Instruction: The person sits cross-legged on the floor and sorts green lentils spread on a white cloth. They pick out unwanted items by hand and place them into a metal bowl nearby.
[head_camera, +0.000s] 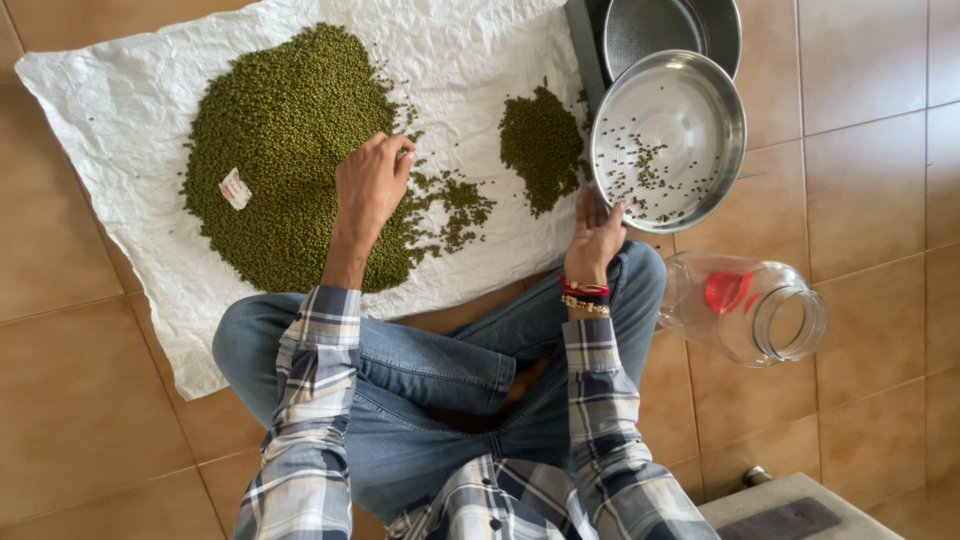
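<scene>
1. We are sitting cross-legged on the tiled floor (880, 180), with the white sheet (470, 50) spread in front of our knees; we are using this sheet as our landmark.
2. We are resting our left hand (372, 182) on the near right edge of the large heap of green beans (285, 150), which is lying on the left half of the sheet. Its fingers (400, 160) are curling inward, pinched together over the beans; we cannot tell whether anything is caught between them.
3. We are holding the near rim of the steel bowl (668, 140) with our right hand (595, 235), the fingers wrapping the edge from below. The bowl is sitting at the sheet's right edge, tilted toward us, with a few scattered beans inside.
4. A small heap of beans (542, 145) is lying on the right part of the sheet, just beside the bowl, and a thin scatter of beans (450, 205) is trailing between the two heaps.
5. A small white-and-red packet (235, 188) is lying on the large heap, toward the sheet's left side.
6. A clear jar (745, 308) is lying on its side off the sheet, to its right and near our right knee, with a red lid (727, 291) showing through its glass.
7. A round sieve (672, 28) is sitting beyond the bowl, at the sheet's far right corner.
</scene>
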